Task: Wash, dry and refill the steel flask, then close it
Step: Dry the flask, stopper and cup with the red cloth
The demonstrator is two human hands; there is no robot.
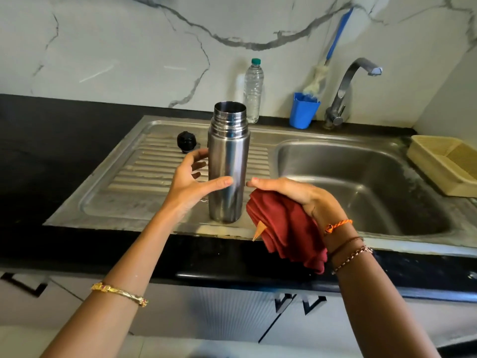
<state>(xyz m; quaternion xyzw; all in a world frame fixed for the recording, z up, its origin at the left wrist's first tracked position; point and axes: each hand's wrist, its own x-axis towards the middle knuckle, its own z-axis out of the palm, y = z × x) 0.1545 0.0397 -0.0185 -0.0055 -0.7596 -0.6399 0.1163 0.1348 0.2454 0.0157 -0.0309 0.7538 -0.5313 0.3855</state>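
Steel flask [228,161], smooth open cylinder

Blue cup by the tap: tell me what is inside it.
A brush stands in the blue cup: its pale bristle head rises from the rim and its blue handle leans on the wall. The cup's wall hides anything lower inside.

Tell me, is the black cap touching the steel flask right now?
Apart. The head view shows the black cap lying on the ribbed drainboard to the left of the upright steel flask, with a bare strip of drainboard between them.
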